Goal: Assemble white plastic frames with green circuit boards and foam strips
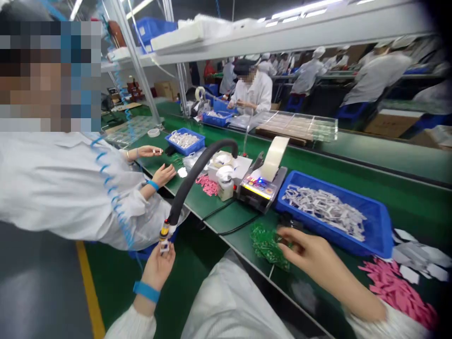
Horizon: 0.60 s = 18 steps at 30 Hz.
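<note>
At the far left, a yellow floor stripe [90, 292] runs along the green floor, and a co-worker in a white smock [67, 188] sits side-on to the desk [420, 212], with 2 bare hands [164, 175] raised over its edge and a blue wrist strap [153, 185] on 1 wrist. Next comes the person's own left hand [157, 268], also with a blue wrist strap [146, 291], held below the desk edge. Its grip is closed on a small white part [164, 247], which stands upright just beneath the yellow-and-black nozzle [164, 231] of a black flexible hose [194, 179]. Beyond the hose, on the desk, sit a small blue tray of white pieces [185, 141] and a scatter of pink pieces [206, 184]. A label machine [257, 190] with a pale paper roll [273, 158] stands further along. Nearer the edge lies a pile of green circuit boards [268, 247]. The right hand [310, 254] reaches just above and beside that pile, with curled fingers, and I cannot tell whether its grip holds anything. Past it are a large blue tray of grey-white strips [334, 212] and, at the far right, pink strips [399, 292].
</note>
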Each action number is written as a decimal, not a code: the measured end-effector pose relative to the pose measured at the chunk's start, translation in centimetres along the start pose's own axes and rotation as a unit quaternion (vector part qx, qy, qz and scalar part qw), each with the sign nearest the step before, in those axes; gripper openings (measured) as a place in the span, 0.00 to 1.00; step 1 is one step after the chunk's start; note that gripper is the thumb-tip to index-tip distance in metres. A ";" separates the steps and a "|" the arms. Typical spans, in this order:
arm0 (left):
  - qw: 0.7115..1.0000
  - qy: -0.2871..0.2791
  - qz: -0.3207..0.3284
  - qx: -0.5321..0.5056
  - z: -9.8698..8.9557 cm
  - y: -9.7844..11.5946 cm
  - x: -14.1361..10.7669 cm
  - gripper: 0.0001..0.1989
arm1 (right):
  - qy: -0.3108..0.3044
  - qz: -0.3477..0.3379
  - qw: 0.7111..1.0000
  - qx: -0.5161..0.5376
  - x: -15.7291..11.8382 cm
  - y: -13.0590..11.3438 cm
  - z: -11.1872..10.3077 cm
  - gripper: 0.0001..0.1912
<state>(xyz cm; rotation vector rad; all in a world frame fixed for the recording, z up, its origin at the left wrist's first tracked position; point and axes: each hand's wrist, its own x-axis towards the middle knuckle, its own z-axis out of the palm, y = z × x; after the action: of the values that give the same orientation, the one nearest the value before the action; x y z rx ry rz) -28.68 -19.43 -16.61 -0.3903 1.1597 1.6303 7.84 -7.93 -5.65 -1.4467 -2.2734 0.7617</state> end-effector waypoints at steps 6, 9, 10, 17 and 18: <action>0.999 -0.039 0.001 0.018 -1.7 1.7 1.5 0.05 | -0.271 -0.070 0.916 0.286 7.5 -13.4 14.1 0.06; 0.998 -0.059 0.028 0.022 -2.4 2.0 1.7 0.06 | -0.329 -0.023 0.883 0.333 8.2 -17.2 21.2 0.08; 0.997 -0.062 0.039 0.019 -2.6 2.3 1.9 0.07 | -0.330 0.002 0.876 0.353 8.1 -18.1 22.7 0.09; 0.995 -0.101 0.015 0.008 -1.7 2.7 1.9 0.08 | -0.301 0.152 0.793 0.507 5.2 -19.7 20.4 0.13; 0.994 -0.109 -0.008 0.007 -1.3 2.0 1.4 0.08 | -0.308 0.159 0.778 0.524 4.5 -19.3 18.5 0.12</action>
<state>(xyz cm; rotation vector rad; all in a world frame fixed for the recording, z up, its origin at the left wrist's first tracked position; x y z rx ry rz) -31.33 -19.66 -17.33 -0.2050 0.9994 1.6071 -18.15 -15.08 -8.79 -1.0320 -1.3324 2.3867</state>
